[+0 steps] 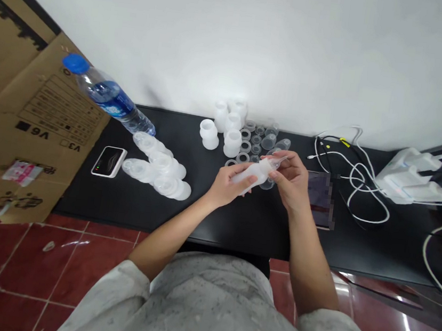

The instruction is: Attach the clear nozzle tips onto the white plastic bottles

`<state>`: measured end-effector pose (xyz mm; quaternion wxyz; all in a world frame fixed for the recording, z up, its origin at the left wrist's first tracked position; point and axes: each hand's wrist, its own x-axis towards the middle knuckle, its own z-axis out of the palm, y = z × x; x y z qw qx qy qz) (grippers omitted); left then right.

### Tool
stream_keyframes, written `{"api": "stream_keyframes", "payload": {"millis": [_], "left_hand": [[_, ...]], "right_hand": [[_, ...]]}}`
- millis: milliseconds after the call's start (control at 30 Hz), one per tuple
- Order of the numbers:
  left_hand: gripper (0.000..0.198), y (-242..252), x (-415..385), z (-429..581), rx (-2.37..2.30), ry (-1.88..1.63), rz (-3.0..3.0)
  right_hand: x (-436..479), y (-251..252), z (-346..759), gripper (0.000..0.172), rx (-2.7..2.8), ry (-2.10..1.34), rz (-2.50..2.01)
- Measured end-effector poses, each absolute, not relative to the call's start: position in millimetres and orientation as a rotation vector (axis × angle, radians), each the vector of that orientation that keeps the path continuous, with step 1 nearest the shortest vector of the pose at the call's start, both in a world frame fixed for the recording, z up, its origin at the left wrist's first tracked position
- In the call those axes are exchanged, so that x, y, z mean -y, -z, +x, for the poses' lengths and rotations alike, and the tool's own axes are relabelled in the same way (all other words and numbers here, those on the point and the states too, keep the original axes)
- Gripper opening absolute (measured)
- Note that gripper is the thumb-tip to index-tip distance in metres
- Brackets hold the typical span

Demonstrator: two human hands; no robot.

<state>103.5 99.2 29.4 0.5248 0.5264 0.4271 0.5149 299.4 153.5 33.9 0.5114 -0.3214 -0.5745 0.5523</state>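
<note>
- A translucent bottle is clasped by the left hand.
- Its tip is pinched by the right hand.
- White cups are seen at its 11 o'clock.

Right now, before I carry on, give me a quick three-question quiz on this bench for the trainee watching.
1. True or false: the left hand and the right hand both hold the translucent bottle over the black table.
2. Multiple choice: the cap of the water bottle is A red, B blue, C green.
3. Fill in: the white cables lie on the person's ____ side.
Key: 1 true; 2 B; 3 right.
</note>
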Motion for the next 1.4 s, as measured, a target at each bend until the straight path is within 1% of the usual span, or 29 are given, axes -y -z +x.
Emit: {"api": "stream_keyframes", "payload": {"millis": [167,300,333,400,467,600,700,867,1067,1200,1300,1400], "left_hand": [[0.052,-25,-97,103,-1.232,-1.354,1.679],[0.051,-24,-95,104,-1.363,-1.453,1.854],[0.051,-24,-95,104,-1.349,-1.444,1.845],[0.051,-26,-94,103,-1.257,-1.384,1.753],[0.057,-28,-94,102,-1.118,-1.298,1.558],[0.065,-31,-98,99,-0.895,-1.149,1.182],[0.067,-33,-102,99,-0.845,-1.104,1.093],[0.063,-34,-100,100,-0.979,-1.185,1.238],[0.049,-24,-97,101,-1.286,-1.438,1.807],[0.052,-20,-96,104,-1.428,-1.491,2.063],[0.051,-22,-95,105,-1.445,-1.51,2.018],[0.047,-27,-94,104,-1.324,-1.449,1.714]], "right_hand": [[-153,-32,293,0.051,1.361,-1.245,-0.864],[-150,-33,290,0.05,1.338,-1.171,-0.913],[-150,-34,290,0.051,1.339,-1.161,-0.911],[-149,-36,292,0.059,1.354,-1.16,-0.884],[-148,-41,294,0.064,1.374,-1.206,-0.825],[-145,-49,296,0.05,1.382,-1.388,-0.747],[-144,-50,295,0.044,1.363,-1.426,-0.766],[-147,-43,296,0.044,1.36,-1.406,-0.784],[-147,-40,294,0.043,1.364,-1.355,-0.837],[-146,-40,291,0.042,1.364,-1.323,-0.879],[-146,-37,291,0.044,1.338,-1.324,-0.893],[-147,-35,292,0.049,1.337,-1.324,-0.881]]}}
